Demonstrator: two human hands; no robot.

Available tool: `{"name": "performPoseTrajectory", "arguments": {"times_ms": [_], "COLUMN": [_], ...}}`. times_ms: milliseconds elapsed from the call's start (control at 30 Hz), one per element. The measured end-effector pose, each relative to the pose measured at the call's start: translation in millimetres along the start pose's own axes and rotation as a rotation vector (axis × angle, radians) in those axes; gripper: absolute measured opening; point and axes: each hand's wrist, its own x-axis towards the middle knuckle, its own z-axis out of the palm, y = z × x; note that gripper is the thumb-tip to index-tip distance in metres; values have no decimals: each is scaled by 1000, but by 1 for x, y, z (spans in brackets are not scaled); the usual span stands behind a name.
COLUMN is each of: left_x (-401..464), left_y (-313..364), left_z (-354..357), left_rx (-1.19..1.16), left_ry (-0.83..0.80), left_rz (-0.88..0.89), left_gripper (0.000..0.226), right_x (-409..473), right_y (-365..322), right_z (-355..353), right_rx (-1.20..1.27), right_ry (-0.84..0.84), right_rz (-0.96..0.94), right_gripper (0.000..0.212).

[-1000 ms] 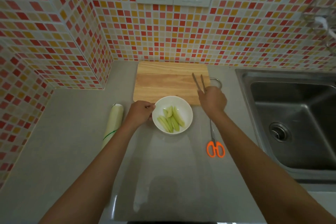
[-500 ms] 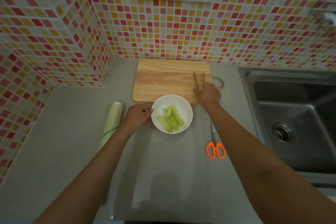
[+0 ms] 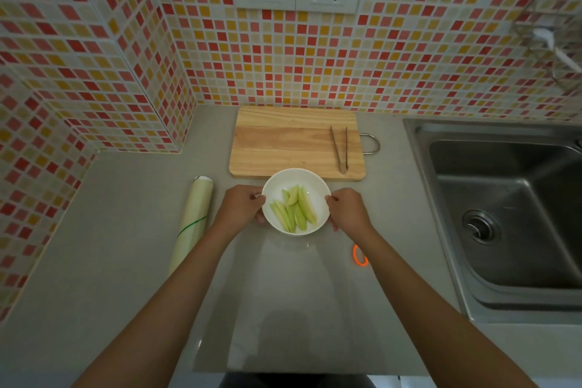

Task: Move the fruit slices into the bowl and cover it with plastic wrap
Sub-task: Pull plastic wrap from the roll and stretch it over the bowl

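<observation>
A white bowl (image 3: pixel 310 182) stands on the grey counter just in front of the wooden cutting board (image 3: pixel 283 145). Several pale green fruit slices (image 3: pixel 294 209) lie inside it. My left hand (image 3: pixel 241 209) grips the bowl's left rim and my right hand (image 3: pixel 346 209) grips its right rim. A roll of plastic wrap (image 3: pixel 192 220) lies on the counter left of my left hand. A loose clear sheet of wrap (image 3: pixel 293 309) lies flat on the counter in front of the bowl, between my forearms.
Metal tongs (image 3: pixel 340 148) rest on the board's right side. Orange-handled scissors (image 3: pixel 360 257) lie partly hidden behind my right forearm. A steel sink (image 3: pixel 504 214) fills the right. Tiled walls close the back and left.
My right hand set the tongs down on the cutting board and came back to the bowl's right rim. The left hand stays on the bowl's left rim.
</observation>
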Motion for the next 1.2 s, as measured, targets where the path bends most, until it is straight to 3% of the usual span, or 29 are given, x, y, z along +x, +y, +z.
{"name": "performPoseTrajectory", "arguments": {"times_ms": [733, 967, 1033, 1133, 1200], "left_x": [-48, -54, -56, -65, -73], "left_y": [-15, -14, -16, -27, -38], "left_z": [9, 5, -1, -22, -35], "left_rx": [46, 40, 223, 670, 834], "left_ry": [-33, -20, 113, 413, 489], "left_rz": [23, -3, -18, -33, -56], "left_gripper": [32, 19, 16, 31, 32], "right_x": [-60, -63, -64, -62, -61], "right_y": [29, 30, 29, 27, 27], "right_z": [18, 14, 11, 7, 6], "right_rx": [43, 45, 40, 73, 84], "right_ry": [27, 44, 59, 128, 170], "right_rz": [33, 28, 33, 10, 13], "right_gripper": [40, 46, 45, 39, 39]}}
